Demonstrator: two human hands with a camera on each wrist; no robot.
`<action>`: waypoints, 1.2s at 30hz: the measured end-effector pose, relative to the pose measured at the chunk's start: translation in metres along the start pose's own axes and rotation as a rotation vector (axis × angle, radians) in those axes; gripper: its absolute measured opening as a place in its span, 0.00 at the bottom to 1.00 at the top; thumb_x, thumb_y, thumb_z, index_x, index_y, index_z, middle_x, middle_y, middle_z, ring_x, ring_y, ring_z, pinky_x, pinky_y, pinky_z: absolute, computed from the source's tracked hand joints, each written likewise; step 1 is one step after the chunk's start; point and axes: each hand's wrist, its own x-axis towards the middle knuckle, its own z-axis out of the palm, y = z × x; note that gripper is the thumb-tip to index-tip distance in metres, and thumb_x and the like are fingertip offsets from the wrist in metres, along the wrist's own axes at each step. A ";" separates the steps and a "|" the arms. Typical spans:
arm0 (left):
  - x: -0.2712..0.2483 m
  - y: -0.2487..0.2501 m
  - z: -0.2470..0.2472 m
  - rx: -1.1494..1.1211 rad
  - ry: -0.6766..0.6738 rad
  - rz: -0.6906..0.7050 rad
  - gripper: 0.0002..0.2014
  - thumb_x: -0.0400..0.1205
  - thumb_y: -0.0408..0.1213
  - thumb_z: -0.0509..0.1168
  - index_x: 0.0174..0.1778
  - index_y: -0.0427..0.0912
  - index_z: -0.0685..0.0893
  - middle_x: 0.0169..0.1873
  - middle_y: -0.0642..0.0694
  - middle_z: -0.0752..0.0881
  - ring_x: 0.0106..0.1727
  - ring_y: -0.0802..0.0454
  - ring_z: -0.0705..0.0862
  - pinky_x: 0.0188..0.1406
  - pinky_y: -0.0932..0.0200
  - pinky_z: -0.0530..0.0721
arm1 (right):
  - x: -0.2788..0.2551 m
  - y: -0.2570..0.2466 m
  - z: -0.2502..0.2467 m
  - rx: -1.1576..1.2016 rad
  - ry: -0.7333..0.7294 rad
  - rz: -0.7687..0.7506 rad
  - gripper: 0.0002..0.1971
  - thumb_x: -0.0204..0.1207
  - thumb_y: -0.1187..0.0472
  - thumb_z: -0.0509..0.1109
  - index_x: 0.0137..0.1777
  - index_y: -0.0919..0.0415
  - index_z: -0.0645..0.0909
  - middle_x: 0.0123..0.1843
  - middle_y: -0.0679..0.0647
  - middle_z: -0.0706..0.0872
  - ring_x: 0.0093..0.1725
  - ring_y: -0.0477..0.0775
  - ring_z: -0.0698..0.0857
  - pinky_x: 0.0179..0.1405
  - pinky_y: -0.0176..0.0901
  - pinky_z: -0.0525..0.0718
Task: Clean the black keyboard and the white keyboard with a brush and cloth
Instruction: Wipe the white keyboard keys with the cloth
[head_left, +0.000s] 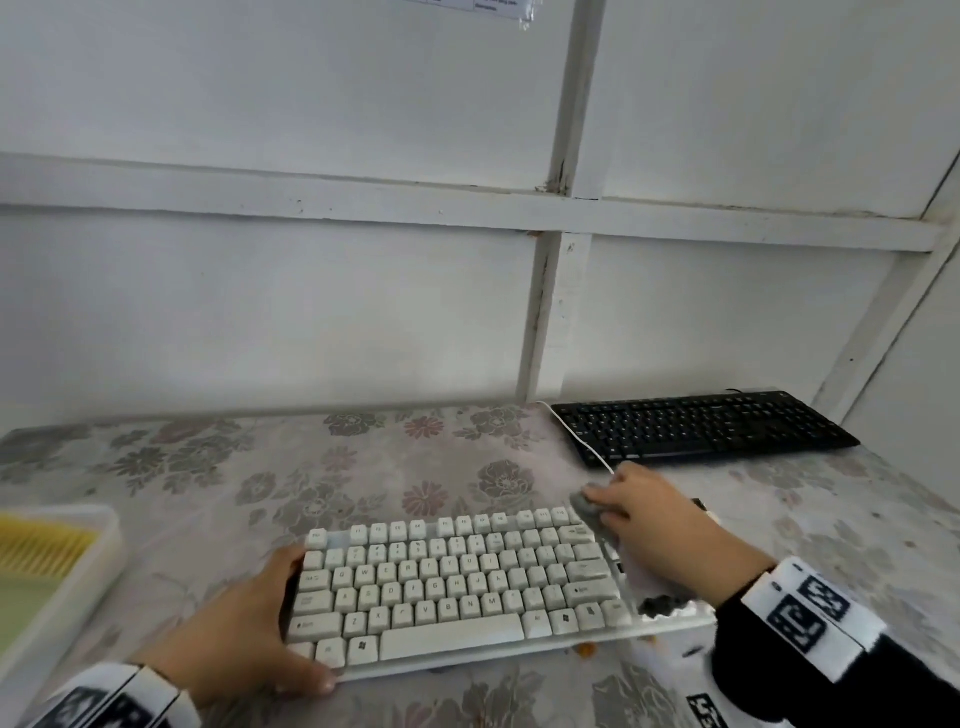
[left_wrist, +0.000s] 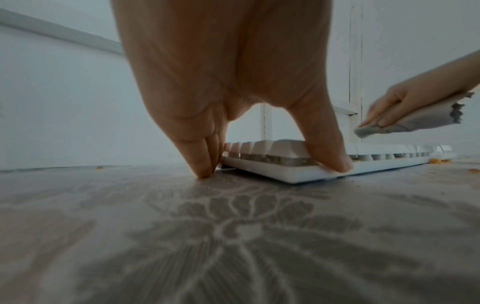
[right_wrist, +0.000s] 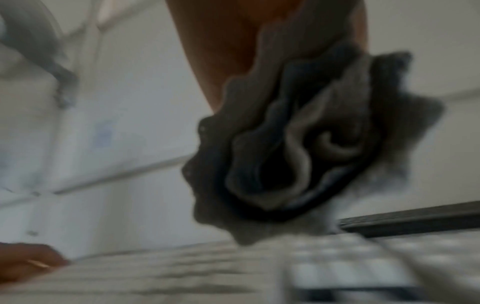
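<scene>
The white keyboard (head_left: 457, 587) lies on the flowered table in front of me. My left hand (head_left: 296, 623) grips its left end, thumb (left_wrist: 335, 162) on the front edge and fingers (left_wrist: 205, 166) down its left side, tips on the table. My right hand (head_left: 602, 506) holds a bunched grey cloth (head_left: 584, 508) just above the keyboard's far right corner. The cloth (right_wrist: 298, 144) fills the blurred right wrist view, and its scalloped edge (head_left: 660, 605) hangs out under the wrist. The black keyboard (head_left: 701, 426) sits at the back right against the wall.
A pale tray (head_left: 98, 571) at the left table edge holds something with yellow bristles (head_left: 41, 545). A white cable (head_left: 582, 441) runs from the right hand past the black keyboard's left end. Orange crumbs (left_wrist: 435, 161) lie by the white keyboard's front edge. White panelled walls close in behind and right.
</scene>
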 end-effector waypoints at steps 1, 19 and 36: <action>0.000 0.000 0.000 0.012 -0.004 -0.001 0.67 0.42 0.65 0.79 0.76 0.59 0.50 0.62 0.62 0.77 0.61 0.64 0.77 0.62 0.68 0.73 | 0.003 -0.025 0.005 0.072 -0.018 -0.085 0.11 0.83 0.56 0.60 0.58 0.53 0.83 0.53 0.49 0.74 0.48 0.43 0.78 0.54 0.32 0.78; 0.001 -0.002 0.001 0.056 0.047 -0.005 0.57 0.57 0.54 0.81 0.76 0.56 0.51 0.52 0.64 0.75 0.55 0.62 0.76 0.47 0.72 0.72 | 0.019 -0.174 0.066 0.018 -0.115 -0.604 0.12 0.75 0.71 0.63 0.50 0.59 0.86 0.51 0.60 0.75 0.51 0.66 0.78 0.48 0.54 0.79; -0.001 -0.004 0.001 0.007 0.031 0.005 0.63 0.49 0.61 0.81 0.77 0.58 0.51 0.60 0.63 0.77 0.60 0.62 0.77 0.61 0.67 0.73 | 0.014 -0.130 0.046 0.153 -0.085 -0.344 0.09 0.76 0.70 0.60 0.36 0.68 0.80 0.35 0.47 0.64 0.29 0.41 0.66 0.27 0.26 0.60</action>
